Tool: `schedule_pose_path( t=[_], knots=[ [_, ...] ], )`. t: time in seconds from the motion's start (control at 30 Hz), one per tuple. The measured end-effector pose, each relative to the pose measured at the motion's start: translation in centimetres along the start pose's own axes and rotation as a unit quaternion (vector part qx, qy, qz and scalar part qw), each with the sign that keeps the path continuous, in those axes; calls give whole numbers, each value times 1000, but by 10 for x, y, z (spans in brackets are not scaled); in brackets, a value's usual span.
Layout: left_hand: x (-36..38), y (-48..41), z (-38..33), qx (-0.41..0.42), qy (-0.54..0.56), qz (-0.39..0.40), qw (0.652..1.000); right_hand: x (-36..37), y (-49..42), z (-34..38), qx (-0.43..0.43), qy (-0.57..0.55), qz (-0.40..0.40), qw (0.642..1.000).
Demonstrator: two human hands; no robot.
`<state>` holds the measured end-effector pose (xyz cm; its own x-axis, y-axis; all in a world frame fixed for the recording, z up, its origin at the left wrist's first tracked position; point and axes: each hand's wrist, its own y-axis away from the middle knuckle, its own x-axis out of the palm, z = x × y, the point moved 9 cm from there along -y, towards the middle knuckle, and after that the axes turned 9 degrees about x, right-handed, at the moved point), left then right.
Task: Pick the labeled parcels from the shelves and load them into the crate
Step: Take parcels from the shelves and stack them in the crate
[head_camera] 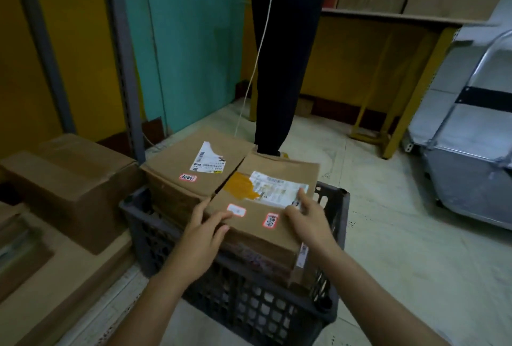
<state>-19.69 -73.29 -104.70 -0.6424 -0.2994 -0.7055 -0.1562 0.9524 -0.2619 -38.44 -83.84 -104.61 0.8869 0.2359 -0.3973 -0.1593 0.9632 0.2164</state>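
Note:
A dark plastic crate [249, 298] stands on the floor with cardboard parcels stacked in it. The near parcel [255, 223] bears a white label, yellow tape and small red stickers. My left hand [205, 232] lies on its near left corner with straight fingers. My right hand [307, 218] rests flat on its right side, fingertips on the label. A second labeled parcel [194, 171] sits behind and to the left, at the crate's far left.
Plain cardboard boxes [72, 179] lie on the low shelf at left beside grey uprights [124, 68]. A person's dark trouser leg [282, 63] stands just behind the crate. A yellow-legged table [401, 124] and a metal cart [471, 174] are at right.

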Motion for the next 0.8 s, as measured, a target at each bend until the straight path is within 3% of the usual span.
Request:
schedule_pose_path(
  t=[0.13, 0.23, 0.6, 0.73, 0.8],
  knots=[
    [22, 1, 11, 22, -179, 36, 983, 9, -19, -31, 20, 41, -5, 999],
    [28, 4, 0, 64, -249, 31, 966, 7, -20, -41, 17, 67, -13, 998],
    [76, 1, -43, 90, -127, 47, 987, -68, 11, -25, -59, -43, -80, 994],
    [88, -1, -39, 103, -199, 80, 971, -52, 11, -58, 1, 119, -95, 988],
    [93, 1, -35, 114, -218, 106, 964, -49, 12, -64, -1, 148, -118, 982]
  ],
)
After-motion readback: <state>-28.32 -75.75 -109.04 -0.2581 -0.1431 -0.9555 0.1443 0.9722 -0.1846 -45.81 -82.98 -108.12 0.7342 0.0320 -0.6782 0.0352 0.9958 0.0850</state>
